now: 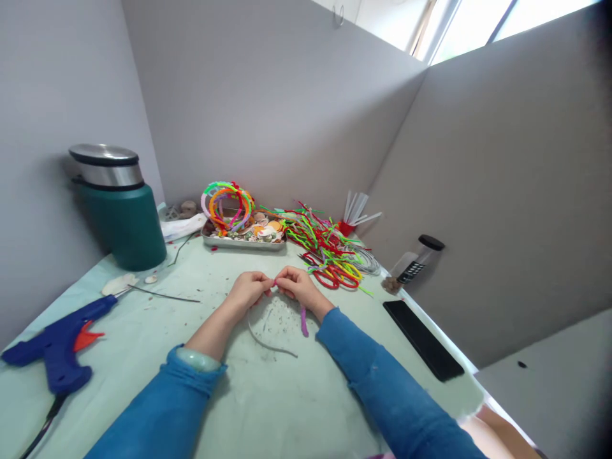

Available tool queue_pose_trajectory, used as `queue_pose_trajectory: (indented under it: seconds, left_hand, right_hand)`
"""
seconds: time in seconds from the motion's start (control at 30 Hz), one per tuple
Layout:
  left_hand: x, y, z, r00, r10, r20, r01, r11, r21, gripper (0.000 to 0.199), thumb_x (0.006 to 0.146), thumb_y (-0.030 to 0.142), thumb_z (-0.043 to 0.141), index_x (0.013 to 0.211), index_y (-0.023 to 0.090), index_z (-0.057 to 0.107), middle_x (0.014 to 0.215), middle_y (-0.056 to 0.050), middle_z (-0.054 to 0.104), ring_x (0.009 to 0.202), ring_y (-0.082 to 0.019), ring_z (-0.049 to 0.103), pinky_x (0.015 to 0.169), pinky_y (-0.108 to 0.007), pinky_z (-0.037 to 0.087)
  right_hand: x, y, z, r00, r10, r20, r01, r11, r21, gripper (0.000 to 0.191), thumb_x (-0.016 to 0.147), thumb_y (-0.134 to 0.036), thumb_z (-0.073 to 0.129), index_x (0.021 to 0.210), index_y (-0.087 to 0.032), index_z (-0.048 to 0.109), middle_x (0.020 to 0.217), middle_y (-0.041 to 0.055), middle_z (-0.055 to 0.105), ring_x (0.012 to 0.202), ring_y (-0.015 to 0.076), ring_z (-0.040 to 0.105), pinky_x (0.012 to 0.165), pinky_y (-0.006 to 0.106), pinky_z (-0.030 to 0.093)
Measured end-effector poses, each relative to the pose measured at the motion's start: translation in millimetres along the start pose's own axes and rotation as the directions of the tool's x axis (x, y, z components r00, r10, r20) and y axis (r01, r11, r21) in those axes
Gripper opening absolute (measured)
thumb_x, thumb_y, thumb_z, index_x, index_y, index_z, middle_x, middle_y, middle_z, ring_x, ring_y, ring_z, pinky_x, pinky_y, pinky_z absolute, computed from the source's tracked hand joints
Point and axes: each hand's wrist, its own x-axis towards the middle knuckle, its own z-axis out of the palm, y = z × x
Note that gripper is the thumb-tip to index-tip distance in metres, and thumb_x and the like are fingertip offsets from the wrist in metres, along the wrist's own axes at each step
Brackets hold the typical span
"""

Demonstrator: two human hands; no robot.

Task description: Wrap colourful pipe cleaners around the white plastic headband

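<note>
My left hand and my right hand meet fingertip to fingertip over the middle of the table. Both pinch a thin purple fuzzy stem; a pink-purple bit of it shows between the fingertips, and its loose end hangs below my right hand. From beneath my left hand a grey wire curves down and to the right; whether my left fingers hold it too is hidden. Small bits of debris lie on the pale green table cover under the hands.
Metal tray with discs and colourful rings stands behind. Fuzzy stems, red-handled scissors, a jar and black phone lie right; green bottle and blue glue gun left.
</note>
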Motion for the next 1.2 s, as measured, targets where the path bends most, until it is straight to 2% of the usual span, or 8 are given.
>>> queue_pose_trajectory:
  seconds: [0.13, 0.23, 0.43, 0.7, 0.9, 1.2]
  left_hand:
    - [4.3, 1.2, -1.6, 0.999, -0.029, 0.018, 0.030, 0.999, -0.024, 0.017, 0.064, 0.030, 0.059, 0.057, 0.015, 0.055, 0.043, 0.003, 0.051, 0.029, -0.006, 0.032, 0.033, -0.021, 0.021]
    - [9.6, 1.1, -2.3, 0.998, -0.049, 0.031, 0.050, 0.999, -0.018, 0.015, 0.063, 0.026, 0.057, 0.056, 0.014, 0.055, 0.042, 0.001, 0.051, 0.029, -0.007, 0.033, 0.033, -0.022, 0.022]
    - [19.9, -2.4, -1.3, 0.995, -0.095, 0.002, 0.095, 0.995, -0.001, 0.015, 0.062, 0.028, 0.057, 0.060, 0.012, 0.057, 0.040, 0.001, 0.050, 0.029, -0.008, 0.035, 0.033, -0.023, 0.024]
    - [14.0, 3.7, -6.4, 0.992, -0.123, 0.011, 0.123, 0.992, -0.006, 0.017, 0.063, 0.029, 0.058, 0.061, 0.013, 0.056, 0.045, 0.001, 0.052, 0.032, -0.007, 0.039, 0.034, -0.022, 0.028]
    - [9.9, 7.3, -7.1, 0.989, -0.141, 0.034, 0.143, 0.989, -0.038, 0.015, 0.064, 0.028, 0.058, 0.064, 0.013, 0.055, 0.050, 0.000, 0.055, 0.032, -0.006, 0.040, 0.034, -0.021, 0.028]
    - [6.2, 11.4, -5.5, 0.984, -0.156, 0.084, 0.164, 0.982, -0.091, 0.017, 0.061, 0.027, 0.061, 0.057, 0.012, 0.054, 0.044, 0.001, 0.051, 0.030, -0.006, 0.036, 0.032, -0.022, 0.024]
  right_hand:
    - [0.1, 0.4, 0.7, 1.000, 0.004, -0.008, -0.004, 1.000, 0.003, 0.011, 0.070, -0.026, 0.058, 0.073, -0.015, 0.055, 0.051, -0.0052, 0.051, 0.038, 0.0046, 0.034, 0.036, 0.017, 0.023]
    - [0.5, -1.0, 1.5, 0.999, 0.029, -0.018, -0.029, 1.000, -0.003, 0.014, 0.070, -0.027, 0.059, 0.074, -0.015, 0.055, 0.051, -0.0051, 0.051, 0.038, 0.0045, 0.035, 0.036, 0.017, 0.022]
    - [2.8, -3.5, 4.4, 0.997, 0.038, -0.072, -0.038, 0.999, -0.005, 0.014, 0.069, -0.028, 0.060, 0.072, -0.014, 0.055, 0.050, -0.0052, 0.051, 0.038, 0.0048, 0.036, 0.036, 0.017, 0.023]
    - [4.7, -1.3, 7.4, 0.993, 0.052, -0.102, -0.058, 0.997, -0.055, 0.016, 0.070, -0.029, 0.059, 0.076, -0.014, 0.057, 0.052, -0.0045, 0.053, 0.039, 0.0043, 0.035, 0.037, 0.017, 0.023]
    - [4.0, -4.5, 6.7, 0.994, 0.066, -0.084, -0.071, 0.996, -0.053, 0.015, 0.071, -0.029, 0.058, 0.076, -0.014, 0.057, 0.053, -0.0048, 0.052, 0.040, 0.0047, 0.036, 0.037, 0.017, 0.024]
    - [-0.3, -1.7, 3.0, 0.999, 0.029, -0.031, -0.030, 0.999, -0.028, 0.011, 0.072, -0.026, 0.057, 0.074, -0.016, 0.055, 0.053, -0.0058, 0.050, 0.041, 0.0054, 0.034, 0.040, 0.018, 0.025]
